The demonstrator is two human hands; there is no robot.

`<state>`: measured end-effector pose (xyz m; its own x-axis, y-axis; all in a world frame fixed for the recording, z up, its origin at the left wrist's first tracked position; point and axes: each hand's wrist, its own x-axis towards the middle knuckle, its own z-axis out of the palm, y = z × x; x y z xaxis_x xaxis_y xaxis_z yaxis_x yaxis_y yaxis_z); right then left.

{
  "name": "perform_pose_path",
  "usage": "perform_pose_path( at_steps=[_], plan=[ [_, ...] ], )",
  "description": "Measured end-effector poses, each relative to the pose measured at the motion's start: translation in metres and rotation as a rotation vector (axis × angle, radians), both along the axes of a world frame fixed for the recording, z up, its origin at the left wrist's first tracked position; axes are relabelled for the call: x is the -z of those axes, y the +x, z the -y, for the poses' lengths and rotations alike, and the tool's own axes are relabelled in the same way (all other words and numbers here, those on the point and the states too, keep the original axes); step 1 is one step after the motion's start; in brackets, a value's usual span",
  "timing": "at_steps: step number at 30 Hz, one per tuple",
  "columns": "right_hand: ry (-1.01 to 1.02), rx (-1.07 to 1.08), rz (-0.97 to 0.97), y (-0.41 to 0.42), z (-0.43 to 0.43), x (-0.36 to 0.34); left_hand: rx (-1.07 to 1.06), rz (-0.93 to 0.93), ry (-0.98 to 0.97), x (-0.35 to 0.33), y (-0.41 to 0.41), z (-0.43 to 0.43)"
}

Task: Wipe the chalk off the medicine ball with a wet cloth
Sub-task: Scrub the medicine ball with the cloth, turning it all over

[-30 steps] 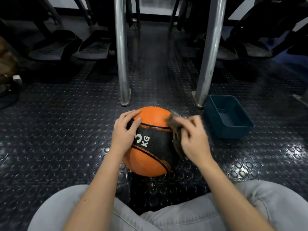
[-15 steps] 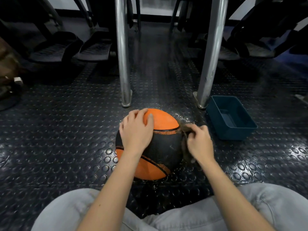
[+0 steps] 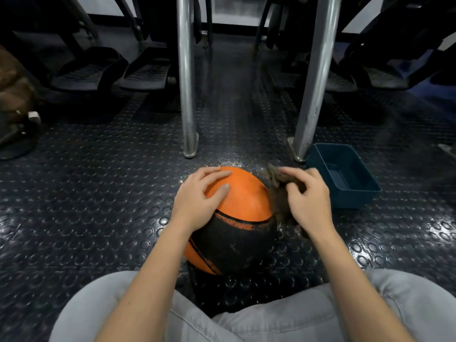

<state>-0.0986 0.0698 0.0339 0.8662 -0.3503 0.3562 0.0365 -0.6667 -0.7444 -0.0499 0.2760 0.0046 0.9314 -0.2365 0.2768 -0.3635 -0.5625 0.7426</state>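
Observation:
An orange and black medicine ball (image 3: 243, 201) sits on the studded dark floor between my knees. My left hand (image 3: 198, 199) rests on its upper left side, fingers spread over the orange panel. My right hand (image 3: 307, 202) grips a dark brown cloth (image 3: 280, 193) and holds it against the ball's right side. Most of the cloth is hidden under that hand. The ball's black band faces me; no chalk marks are plain to see on it.
A teal plastic tub (image 3: 345, 178) stands just right of the ball. Two metal posts (image 3: 187, 95) (image 3: 312, 95) rise from the floor right behind it. Dark machine footplates (image 3: 118, 70) lie farther back. My grey-trousered legs (image 3: 370, 312) frame the near edge.
The ball has rolled, so the orange panel is on top and the black band faces me. My left hand shifted over the top; my right hand with the cloth moved up the right side.

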Motion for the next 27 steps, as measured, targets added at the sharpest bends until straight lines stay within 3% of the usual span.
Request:
perform_pose_path(
  at_steps=[3, 8, 10, 12, 14, 16, 19, 21, 24, 27],
  plan=[
    [-0.104, -0.232, 0.185, -0.015, -0.026, 0.007, 0.041, 0.022, -0.004, -0.001, -0.001, 0.001],
    [-0.172, 0.11, -0.318, -0.008, -0.003, 0.034, 0.038, -0.02, -0.007, -0.005, 0.0, 0.0],
    [-0.11, 0.109, -0.184, -0.009, -0.004, 0.023, 0.031, -0.027, -0.029, -0.004, 0.0, -0.003],
    [-0.05, -0.046, 0.092, -0.015, -0.021, 0.01, 0.021, -0.021, -0.044, -0.002, 0.0, -0.005],
    [-0.107, -0.189, 0.201, -0.021, -0.036, 0.015, 0.024, -0.006, -0.044, -0.001, 0.001, -0.004],
    [-0.127, -0.144, 0.086, -0.017, -0.032, 0.026, 0.039, -0.004, -0.038, -0.003, 0.001, -0.002],
    [-0.166, 0.108, -0.256, -0.006, -0.003, 0.033, 0.039, -0.025, -0.017, -0.004, 0.001, 0.0],
    [-0.09, 0.124, -0.146, -0.006, -0.002, 0.023, 0.037, -0.019, -0.04, -0.001, 0.001, -0.003],
    [-0.055, -0.097, 0.21, -0.019, -0.03, 0.011, 0.02, -0.007, -0.059, 0.002, 0.001, -0.005],
    [-0.097, -0.244, 0.261, -0.023, -0.04, 0.033, 0.022, 0.003, -0.06, 0.001, 0.002, -0.002]
  ],
)
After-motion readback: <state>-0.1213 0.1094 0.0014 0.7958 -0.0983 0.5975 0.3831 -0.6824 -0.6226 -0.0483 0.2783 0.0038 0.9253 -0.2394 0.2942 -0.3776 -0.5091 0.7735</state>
